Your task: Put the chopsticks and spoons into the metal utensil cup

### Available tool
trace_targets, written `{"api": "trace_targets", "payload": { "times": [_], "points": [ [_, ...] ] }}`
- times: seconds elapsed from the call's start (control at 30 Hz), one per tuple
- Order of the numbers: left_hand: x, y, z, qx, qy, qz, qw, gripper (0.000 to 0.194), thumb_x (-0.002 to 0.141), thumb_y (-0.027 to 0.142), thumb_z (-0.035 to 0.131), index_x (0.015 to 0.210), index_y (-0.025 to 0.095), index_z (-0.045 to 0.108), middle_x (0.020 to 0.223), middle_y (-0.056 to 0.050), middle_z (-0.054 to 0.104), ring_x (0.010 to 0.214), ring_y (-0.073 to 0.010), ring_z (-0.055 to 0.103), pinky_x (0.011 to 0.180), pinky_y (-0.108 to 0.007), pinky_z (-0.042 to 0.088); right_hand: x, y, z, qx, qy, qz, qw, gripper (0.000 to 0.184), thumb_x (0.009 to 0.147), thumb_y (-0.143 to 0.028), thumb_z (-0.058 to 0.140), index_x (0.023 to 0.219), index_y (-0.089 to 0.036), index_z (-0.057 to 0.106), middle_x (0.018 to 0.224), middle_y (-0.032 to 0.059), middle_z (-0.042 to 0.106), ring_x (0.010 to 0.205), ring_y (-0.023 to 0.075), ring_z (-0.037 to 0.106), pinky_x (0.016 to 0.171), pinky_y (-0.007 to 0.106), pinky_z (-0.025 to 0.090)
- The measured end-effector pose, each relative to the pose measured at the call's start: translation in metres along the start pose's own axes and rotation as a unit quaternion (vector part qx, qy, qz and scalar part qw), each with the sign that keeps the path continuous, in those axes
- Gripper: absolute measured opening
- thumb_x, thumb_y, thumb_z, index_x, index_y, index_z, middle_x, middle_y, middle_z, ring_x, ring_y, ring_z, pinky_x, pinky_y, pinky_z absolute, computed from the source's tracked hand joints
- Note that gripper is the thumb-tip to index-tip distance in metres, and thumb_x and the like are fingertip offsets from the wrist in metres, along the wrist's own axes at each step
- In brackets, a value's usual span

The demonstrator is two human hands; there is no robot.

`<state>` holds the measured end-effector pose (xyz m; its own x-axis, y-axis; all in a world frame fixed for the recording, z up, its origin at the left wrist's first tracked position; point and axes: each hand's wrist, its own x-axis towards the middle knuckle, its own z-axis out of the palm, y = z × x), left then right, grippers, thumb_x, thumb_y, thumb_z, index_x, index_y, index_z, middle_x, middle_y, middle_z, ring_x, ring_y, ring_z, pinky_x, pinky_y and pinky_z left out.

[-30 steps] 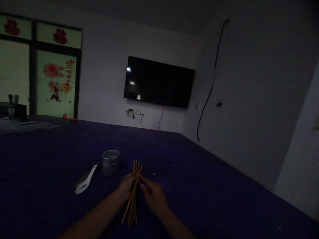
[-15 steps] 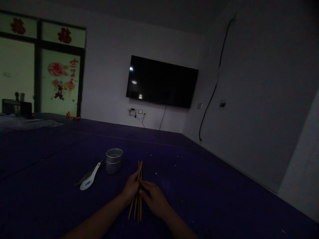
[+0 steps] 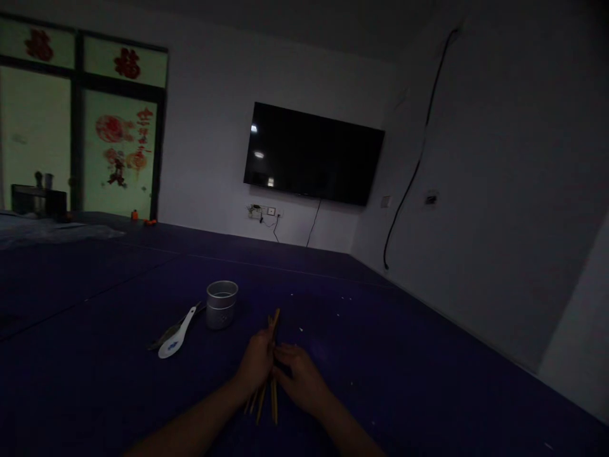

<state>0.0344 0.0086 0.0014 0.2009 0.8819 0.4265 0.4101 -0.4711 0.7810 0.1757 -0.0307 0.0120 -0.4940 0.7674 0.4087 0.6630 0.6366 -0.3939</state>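
Both of my hands are closed around a bundle of wooden chopsticks (image 3: 273, 398) low in the middle of the view. My left hand (image 3: 257, 362) grips the sticks from the left, my right hand (image 3: 299, 377) from the right, fingers touching the bundle. The sticks poke out above and below the hands, over the dark blue floor mat (image 3: 428, 368). A small metal cup (image 3: 221, 304) stands upright a little beyond my left hand. A white spoon (image 3: 176, 335) lies flat to the left of the cup, beside a dark utensil (image 3: 166, 333).
A black wall television (image 3: 311, 154) hangs ahead, with sockets and a cable below it. Glass doors with red decorations (image 3: 117, 146) are at the far left. A white wall runs along the right side of the mat. The room is dim.
The chopstick bundle has been gathered tighter and sits lower in my hands, with less sticking out above. The camera view has shifted slightly right and down.
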Motion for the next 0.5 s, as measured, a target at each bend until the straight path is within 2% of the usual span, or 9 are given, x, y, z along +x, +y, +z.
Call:
{"api": "trace_targets", "payload": {
  "times": [0.1,0.2,0.37,0.5],
  "points": [
    [-0.001,0.005,-0.003,0.007,0.007,0.005,1.000,0.048,0.072,0.005,0.038,0.110,0.015,0.064,0.097,-0.007,0.069,0.089,-0.0185,0.063,0.082,-0.029,0.046,0.000,-0.002,-0.002,0.003,-0.011,-0.004,1.000,0.032,0.084,-0.023,0.054,0.115,-0.026,0.064,0.116,0.0064,0.065,0.115,0.0252,0.054,0.102,0.044,0.034],
    [-0.002,0.007,-0.005,0.006,0.022,0.004,1.000,0.049,0.070,0.004,0.038,0.109,0.016,0.064,0.096,-0.006,0.070,0.090,-0.0181,0.063,0.083,-0.028,0.046,0.000,-0.005,-0.003,0.006,-0.018,0.001,1.000,0.034,0.084,-0.022,0.054,0.117,-0.026,0.062,0.119,0.0060,0.064,0.116,0.0248,0.053,0.103,0.044,0.033],
    [0.000,0.009,-0.008,-0.002,0.051,-0.005,0.999,0.042,0.072,0.006,0.039,0.101,0.014,0.067,0.107,-0.011,0.067,0.103,-0.0207,0.060,0.095,-0.034,0.043,0.001,-0.013,-0.007,0.019,-0.027,0.003,0.999,0.036,0.082,-0.021,0.056,0.116,-0.028,0.063,0.126,0.0042,0.059,0.117,0.0234,0.052,0.104,0.042,0.033],
    [0.000,0.007,-0.011,0.019,0.013,0.002,1.000,0.040,0.072,0.006,0.038,0.096,0.016,0.068,0.110,-0.011,0.066,0.104,-0.0200,0.060,0.094,-0.032,0.044,0.000,-0.016,-0.008,0.019,-0.034,0.001,0.999,0.036,0.083,-0.022,0.055,0.119,-0.027,0.061,0.127,0.0058,0.058,0.119,0.0241,0.051,0.103,0.041,0.034]
  ]
}}
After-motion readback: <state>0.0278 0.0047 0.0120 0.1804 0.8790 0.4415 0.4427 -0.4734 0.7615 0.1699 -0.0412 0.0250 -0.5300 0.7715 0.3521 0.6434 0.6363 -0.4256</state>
